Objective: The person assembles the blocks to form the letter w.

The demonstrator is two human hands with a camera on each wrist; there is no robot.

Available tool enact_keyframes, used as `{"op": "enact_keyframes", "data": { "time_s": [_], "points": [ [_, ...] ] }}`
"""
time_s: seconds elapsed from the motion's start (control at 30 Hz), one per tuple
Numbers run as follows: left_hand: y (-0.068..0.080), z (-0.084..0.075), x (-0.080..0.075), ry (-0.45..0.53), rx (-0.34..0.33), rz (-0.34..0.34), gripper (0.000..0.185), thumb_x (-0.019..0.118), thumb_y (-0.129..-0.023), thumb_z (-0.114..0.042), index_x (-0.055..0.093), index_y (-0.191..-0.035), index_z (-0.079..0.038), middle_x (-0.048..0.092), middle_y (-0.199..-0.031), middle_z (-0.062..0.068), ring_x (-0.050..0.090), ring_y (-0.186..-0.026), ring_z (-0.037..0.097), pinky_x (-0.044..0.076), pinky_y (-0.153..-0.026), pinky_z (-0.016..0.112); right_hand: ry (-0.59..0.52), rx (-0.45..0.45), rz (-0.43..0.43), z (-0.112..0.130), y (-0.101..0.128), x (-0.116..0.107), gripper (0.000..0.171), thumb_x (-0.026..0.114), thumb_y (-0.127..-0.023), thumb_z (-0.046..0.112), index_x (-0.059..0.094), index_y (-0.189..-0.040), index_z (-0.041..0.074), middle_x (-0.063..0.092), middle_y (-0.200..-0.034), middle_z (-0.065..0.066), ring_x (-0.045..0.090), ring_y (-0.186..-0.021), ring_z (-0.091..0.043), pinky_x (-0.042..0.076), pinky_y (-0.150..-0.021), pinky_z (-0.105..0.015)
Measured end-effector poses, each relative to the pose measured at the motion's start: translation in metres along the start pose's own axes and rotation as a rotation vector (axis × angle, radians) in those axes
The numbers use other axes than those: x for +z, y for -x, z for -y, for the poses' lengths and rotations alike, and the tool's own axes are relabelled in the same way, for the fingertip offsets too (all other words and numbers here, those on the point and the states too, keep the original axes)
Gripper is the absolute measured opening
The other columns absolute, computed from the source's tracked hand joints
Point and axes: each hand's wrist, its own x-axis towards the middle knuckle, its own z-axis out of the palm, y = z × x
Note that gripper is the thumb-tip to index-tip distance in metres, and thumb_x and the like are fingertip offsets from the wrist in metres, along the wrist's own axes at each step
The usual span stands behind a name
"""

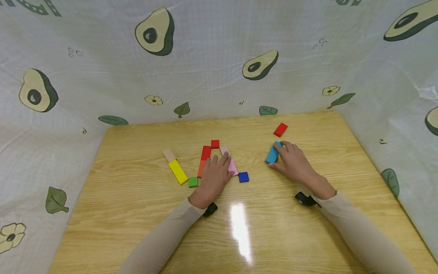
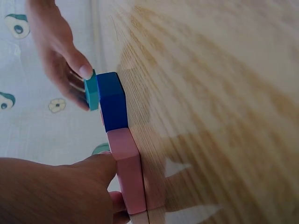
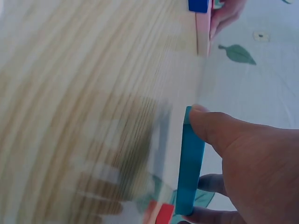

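My right hand [image 1: 295, 161] pinches a light-blue rectangular block [image 1: 273, 153], thumb at its near end and fingertips at the far end. From the right wrist view, this block [image 3: 190, 163] seems slightly raised off the wood. Over the middle pieces lies my left hand [image 1: 215, 178], its fingers spread and its thumb and index touching the pink block [image 1: 233, 168]. A pale pink block [image 1: 224, 149] continues the line beyond it. Left of that hand, a red block [image 1: 206, 152] meets an orange block [image 1: 201, 168], partly covered by the fingers. A dark-blue square block [image 1: 243, 177] adjoins the pink one's near end.
A small red square block [image 1: 215, 144] sits between the tops of the red and pink lines. Further left are a beige block [image 1: 169, 155], a yellow block [image 1: 178, 172] and a green square [image 1: 193, 182]. Another red block [image 1: 280, 129] lies beyond my right hand. Patterned sheeting [image 1: 212, 76] borders the table.
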Motion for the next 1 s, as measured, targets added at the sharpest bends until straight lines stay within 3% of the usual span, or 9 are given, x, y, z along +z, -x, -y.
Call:
{"op": "enact_keyframes", "data": {
  "time_s": [0.3,0.57,1.0],
  "points": [
    [0.0,0.0,-0.001,0.014,-0.004,0.005,0.059,0.055,-0.109,-0.047,0.052,-0.158,-0.016,0.049,-0.164,0.0,0.055,-0.132,0.027,0.045,-0.113,0.046,-0.009,-0.121,-0.035,0.024,-0.002,0.012,0.078,0.084,-0.093,0.03,0.05,-0.152,-0.007,0.046,-0.15,-0.037,0.047,-0.136,-0.056,0.04,-0.111,-0.068],
    [0.0,0.0,0.0,-0.016,0.001,0.006,0.059,0.054,-0.109,-0.047,0.051,-0.159,-0.016,0.048,-0.164,0.0,0.056,-0.133,0.027,0.046,-0.112,0.045,-0.026,-0.131,0.013,0.035,-0.004,0.018,0.078,0.082,-0.095,0.032,0.047,-0.156,-0.004,0.044,-0.154,-0.034,0.046,-0.139,-0.054,0.038,-0.115,-0.067],
    [0.001,0.0,-0.001,-0.023,0.006,0.019,0.059,0.053,-0.11,-0.047,0.049,-0.16,-0.016,0.047,-0.165,0.001,0.054,-0.136,0.028,0.045,-0.114,0.046,0.005,-0.199,-0.029,0.042,-0.007,0.028,0.074,0.082,-0.095,0.031,0.051,-0.153,-0.004,0.051,-0.148,-0.033,0.05,-0.136,-0.052,0.043,-0.11,-0.066]
  ]
}}
